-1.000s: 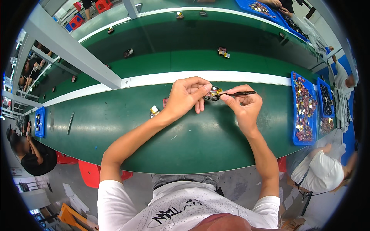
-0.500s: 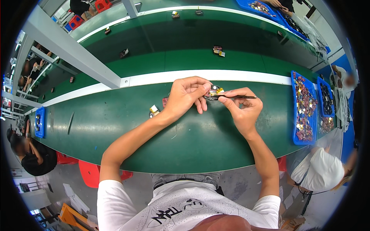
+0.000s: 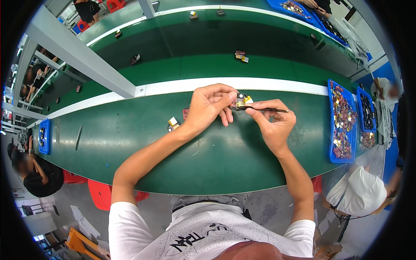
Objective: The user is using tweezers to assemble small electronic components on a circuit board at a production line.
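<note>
My left hand (image 3: 208,107) is closed on a small electronic assembly (image 3: 239,101), a circuit board in a black housing with a yellow-taped part, holding it just above the green bench. In my right hand (image 3: 275,125) a pair of slim dark tweezers (image 3: 276,110) is pinched between thumb and fingers, its tip against the assembly's near edge. Fingers hide part of the assembly, so the exact contact cannot be made out. By my left wrist lies a loose board with a white and yellow part (image 3: 173,123), and a reddish board (image 3: 186,113) shows partly behind that wrist.
Blue trays of boards (image 3: 331,143) and black parts (image 3: 366,108) stand at the right. A white rail (image 3: 186,86) separates the bench from a belt carrying scattered assemblies (image 3: 241,56). A grey post (image 3: 86,56) rises left. Other people sit at both sides.
The assemblies on the belt have shifted slightly left. My hands stay almost in place; the held assembly and tweezers have tilted a little.
</note>
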The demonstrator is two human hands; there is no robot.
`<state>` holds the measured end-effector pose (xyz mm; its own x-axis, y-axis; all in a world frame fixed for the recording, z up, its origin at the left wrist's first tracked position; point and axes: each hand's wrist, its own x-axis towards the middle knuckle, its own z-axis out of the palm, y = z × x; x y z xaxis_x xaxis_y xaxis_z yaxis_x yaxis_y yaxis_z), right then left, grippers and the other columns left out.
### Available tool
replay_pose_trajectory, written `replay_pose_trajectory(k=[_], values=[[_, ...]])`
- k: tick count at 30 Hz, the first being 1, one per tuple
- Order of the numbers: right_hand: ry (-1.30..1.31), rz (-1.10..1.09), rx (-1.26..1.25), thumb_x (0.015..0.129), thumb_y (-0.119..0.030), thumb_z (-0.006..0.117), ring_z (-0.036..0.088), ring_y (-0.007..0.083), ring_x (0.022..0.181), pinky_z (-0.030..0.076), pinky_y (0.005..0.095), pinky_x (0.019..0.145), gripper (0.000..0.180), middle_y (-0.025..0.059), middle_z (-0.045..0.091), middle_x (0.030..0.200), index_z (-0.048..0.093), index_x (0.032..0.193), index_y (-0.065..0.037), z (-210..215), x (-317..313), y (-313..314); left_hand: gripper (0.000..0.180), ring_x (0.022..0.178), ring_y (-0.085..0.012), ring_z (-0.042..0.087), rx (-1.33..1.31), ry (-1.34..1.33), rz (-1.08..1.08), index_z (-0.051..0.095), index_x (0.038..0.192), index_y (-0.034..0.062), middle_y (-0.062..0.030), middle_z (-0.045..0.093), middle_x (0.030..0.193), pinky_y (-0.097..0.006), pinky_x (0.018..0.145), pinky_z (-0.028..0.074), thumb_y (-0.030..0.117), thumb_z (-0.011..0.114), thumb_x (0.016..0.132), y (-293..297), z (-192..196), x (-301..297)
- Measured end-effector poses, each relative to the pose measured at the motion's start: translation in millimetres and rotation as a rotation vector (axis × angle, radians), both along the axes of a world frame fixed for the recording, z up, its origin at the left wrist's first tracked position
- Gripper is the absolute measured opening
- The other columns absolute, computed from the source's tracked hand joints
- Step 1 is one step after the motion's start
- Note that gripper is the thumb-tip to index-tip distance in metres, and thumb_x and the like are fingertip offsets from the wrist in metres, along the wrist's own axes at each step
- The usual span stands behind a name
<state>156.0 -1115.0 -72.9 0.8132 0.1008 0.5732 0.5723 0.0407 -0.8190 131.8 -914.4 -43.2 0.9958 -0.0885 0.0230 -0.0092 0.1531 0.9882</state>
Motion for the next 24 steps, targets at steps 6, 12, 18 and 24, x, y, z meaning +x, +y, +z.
replay_pose_trajectory(k=[6, 12, 18, 24], values=[[0.011, 0.008, -0.016, 0.078, -0.001, 0.087, 0.043, 0.0006, 0.051, 0.030, 0.0185, 0.045, 0.013, 0.0053, 0.077, 0.086, 0.076, 0.085, -0.001, 1.0, -0.9, 0.3, 0.026, 0.057, -0.0157, 0.068, -0.012, 0.022, 0.004, 0.067, 0.112, -0.0096, -0.0148, 0.071, 0.088, -0.024, 0.042, 0.051, 0.014, 0.064, 0.101, 1.4, 1.0, -0.6], [0.074, 0.004, -0.041, 0.077, -0.001, 0.087, 0.044, 0.0010, 0.051, 0.030, 0.0189, 0.045, 0.014, 0.0053, 0.076, 0.085, 0.076, 0.086, 0.000, 2.2, -0.9, -0.3, 0.024, 0.056, -0.0153, 0.067, 0.021, -0.007, 0.019, 0.067, 0.111, -0.0097, -0.0141, 0.071, 0.086, -0.024, 0.042, 0.050, 0.012, 0.064, 0.101, 0.2, 0.0, -1.6], [0.023, -0.034, -0.035, 0.077, -0.001, 0.087, 0.044, 0.0010, 0.051, 0.031, 0.0190, 0.045, 0.015, 0.0053, 0.076, 0.086, 0.076, 0.086, 0.001, 4.0, 0.8, -2.0, 0.023, 0.056, -0.0150, 0.067, 0.093, -0.035, 0.076, 0.067, 0.112, -0.0103, -0.0132, 0.070, 0.083, -0.024, 0.043, 0.050, 0.009, 0.064, 0.100, 0.4, 2.2, -2.5], [-0.061, 0.003, -0.071, 0.076, 0.001, 0.086, 0.042, 0.0016, 0.046, 0.031, 0.0192, 0.044, 0.015, 0.0061, 0.078, 0.090, 0.076, 0.088, -0.002, 4.4, -1.0, 0.3, 0.023, 0.056, -0.0145, 0.067, 0.117, -0.036, 0.100, 0.067, 0.112, -0.0103, -0.0126, 0.070, 0.082, -0.024, 0.043, 0.050, 0.009, 0.064, 0.100, -1.1, 1.9, -3.5]])
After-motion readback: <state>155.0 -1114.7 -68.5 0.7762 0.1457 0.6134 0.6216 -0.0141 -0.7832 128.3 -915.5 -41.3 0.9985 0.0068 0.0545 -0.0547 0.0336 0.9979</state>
